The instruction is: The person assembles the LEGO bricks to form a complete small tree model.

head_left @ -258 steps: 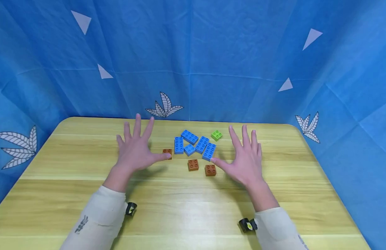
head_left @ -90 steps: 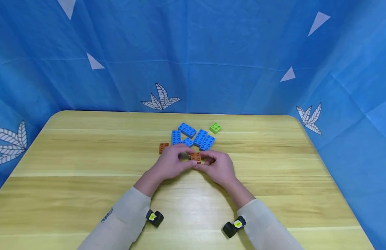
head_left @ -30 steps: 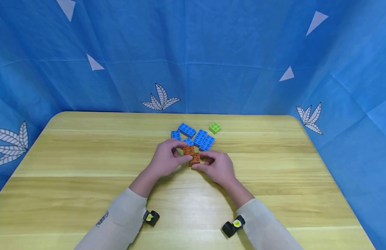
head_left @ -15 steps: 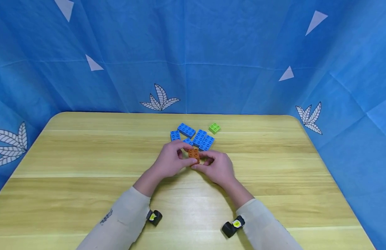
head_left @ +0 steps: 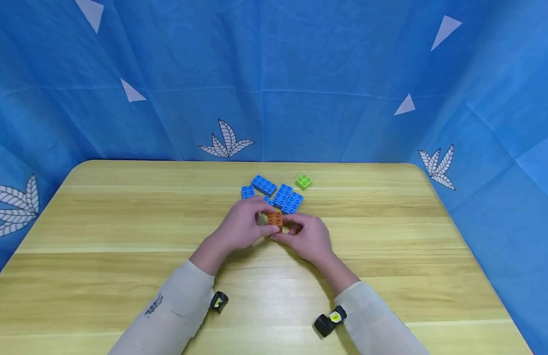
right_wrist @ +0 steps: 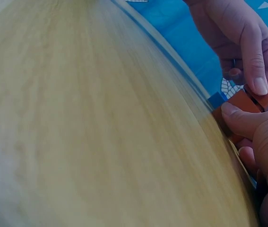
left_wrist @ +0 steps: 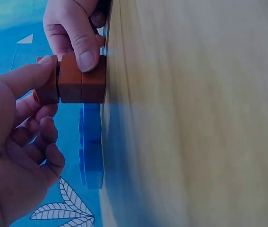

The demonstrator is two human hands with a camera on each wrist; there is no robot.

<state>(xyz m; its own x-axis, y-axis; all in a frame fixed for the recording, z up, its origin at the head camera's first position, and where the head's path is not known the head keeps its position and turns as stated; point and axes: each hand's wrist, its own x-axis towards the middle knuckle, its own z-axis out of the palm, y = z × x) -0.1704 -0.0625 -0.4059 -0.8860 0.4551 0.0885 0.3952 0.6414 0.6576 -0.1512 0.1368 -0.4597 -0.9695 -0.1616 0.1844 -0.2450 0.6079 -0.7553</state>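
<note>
In the head view my left hand (head_left: 239,224) pinches a brown toy building brick (head_left: 275,218) between thumb and fingers, over the other brown bricks. The left wrist view shows this top brick (left_wrist: 46,87) slightly tilted, a thin dark gap between it and the two stacked brown bricks (left_wrist: 71,87) beneath. My right hand (head_left: 308,239) grips that lower pair from the right, its thumb (right_wrist: 240,118) on their near side. The stack's base is right at the tabletop. In the head view the top brick mostly hides the lower two.
Just behind the hands lie several blue bricks (head_left: 264,185), one partly covered by my left fingers. A small green brick (head_left: 303,182) sits behind them to the right. The wooden table (head_left: 123,212) ends at a blue curtain (head_left: 327,98).
The separate brown bricks have been gathered into a stack. Over the last second my left hand has brought its brick rightward from beside the lower bricks to on top; the right hand has stayed put.
</note>
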